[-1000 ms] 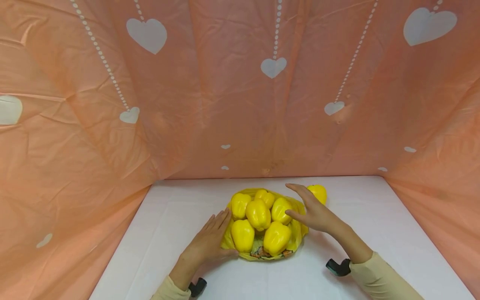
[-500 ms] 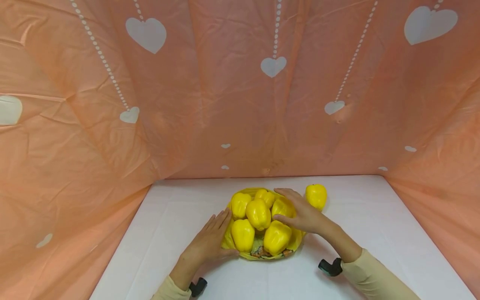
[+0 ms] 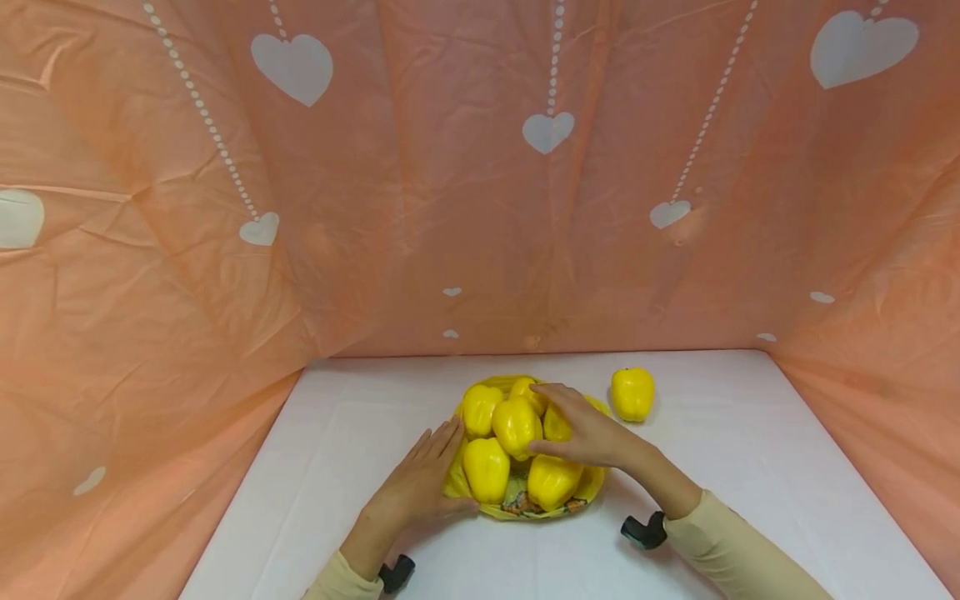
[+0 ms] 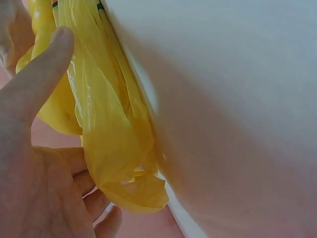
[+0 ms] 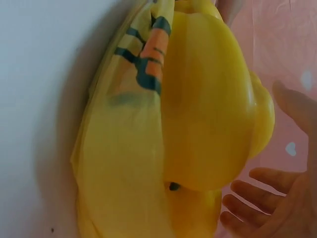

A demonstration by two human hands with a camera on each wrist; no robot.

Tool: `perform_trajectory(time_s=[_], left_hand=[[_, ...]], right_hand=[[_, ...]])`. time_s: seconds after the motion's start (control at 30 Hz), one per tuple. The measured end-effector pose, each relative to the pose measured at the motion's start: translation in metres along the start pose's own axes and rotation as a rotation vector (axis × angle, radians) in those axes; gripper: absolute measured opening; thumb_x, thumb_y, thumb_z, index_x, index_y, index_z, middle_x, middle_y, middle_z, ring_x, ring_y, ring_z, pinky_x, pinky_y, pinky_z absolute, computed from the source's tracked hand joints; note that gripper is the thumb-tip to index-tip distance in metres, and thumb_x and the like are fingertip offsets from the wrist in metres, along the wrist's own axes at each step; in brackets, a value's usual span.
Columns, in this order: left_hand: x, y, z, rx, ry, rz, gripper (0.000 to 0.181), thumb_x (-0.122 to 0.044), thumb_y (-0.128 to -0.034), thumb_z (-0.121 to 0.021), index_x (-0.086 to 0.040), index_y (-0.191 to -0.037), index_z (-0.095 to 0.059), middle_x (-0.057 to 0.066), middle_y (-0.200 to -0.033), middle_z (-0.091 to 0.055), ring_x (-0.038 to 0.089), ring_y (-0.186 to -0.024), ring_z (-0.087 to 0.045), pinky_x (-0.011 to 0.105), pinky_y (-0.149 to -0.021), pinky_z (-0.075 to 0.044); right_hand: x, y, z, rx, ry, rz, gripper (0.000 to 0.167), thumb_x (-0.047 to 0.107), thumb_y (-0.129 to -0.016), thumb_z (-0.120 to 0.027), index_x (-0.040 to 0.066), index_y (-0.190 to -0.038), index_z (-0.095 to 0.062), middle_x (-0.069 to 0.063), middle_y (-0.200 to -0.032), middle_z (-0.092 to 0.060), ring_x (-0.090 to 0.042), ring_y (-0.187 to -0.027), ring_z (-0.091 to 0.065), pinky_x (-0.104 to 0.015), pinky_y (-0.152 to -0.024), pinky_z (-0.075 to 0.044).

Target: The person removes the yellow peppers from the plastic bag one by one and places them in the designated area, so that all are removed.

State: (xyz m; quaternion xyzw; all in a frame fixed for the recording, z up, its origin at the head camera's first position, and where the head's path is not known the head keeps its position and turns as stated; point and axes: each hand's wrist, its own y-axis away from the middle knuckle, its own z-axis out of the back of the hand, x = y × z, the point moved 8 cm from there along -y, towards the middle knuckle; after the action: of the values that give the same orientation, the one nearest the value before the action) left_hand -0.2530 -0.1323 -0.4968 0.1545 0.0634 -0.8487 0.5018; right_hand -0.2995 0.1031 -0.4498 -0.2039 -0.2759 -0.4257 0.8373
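Note:
Several yellow bell peppers [image 3: 486, 471] sit in an opened yellow plastic bag [image 4: 109, 114], its rim spread around them. My left hand [image 3: 416, 479] rests along the bag's left side; its fingers are extended, and the thumb lies near the front rim. My right hand [image 3: 581, 429] is over the bag's right side with fingers apart, partly hiding the peppers at the right. Its thumb and fingertips reach close to the middle pepper [image 3: 516, 427]; contact is unclear in the head view. In the right wrist view, the right fingers [image 5: 260, 196] hold nothing.
One loose yellow bell pepper [image 3: 632, 393] stands on the white table [image 3: 360, 400], behind and right of the bag. An orange curtain [image 3: 420, 208] with white hearts surrounds the table at the back and sides.
My right hand has moved left, from beside the bag to over the peppers, uncovering the loose bell pepper. My left hand has stayed where it was.

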Motion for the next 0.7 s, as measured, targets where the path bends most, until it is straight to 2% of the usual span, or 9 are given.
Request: perform_trajectory(time_s=[0.7], left_hand=[[-0.003, 0.002, 0.003, -0.002, 0.001, -0.008, 0.117, -0.057, -0.0882, -0.084, 0.006, -0.167, -0.026, 0.021, -0.177, -0.021, 0.036, -0.163, -0.022, 0.052, -0.136, -0.017]], right_hand=[[0.004, -0.012, -0.010, 0.037, 0.014, 0.020, 0.099, 0.053, -0.091, -0.084, -0.001, -0.161, -0.041, -0.024, -0.163, -0.045, -0.047, -0.151, -0.042, -0.068, -0.123, -0.038]])
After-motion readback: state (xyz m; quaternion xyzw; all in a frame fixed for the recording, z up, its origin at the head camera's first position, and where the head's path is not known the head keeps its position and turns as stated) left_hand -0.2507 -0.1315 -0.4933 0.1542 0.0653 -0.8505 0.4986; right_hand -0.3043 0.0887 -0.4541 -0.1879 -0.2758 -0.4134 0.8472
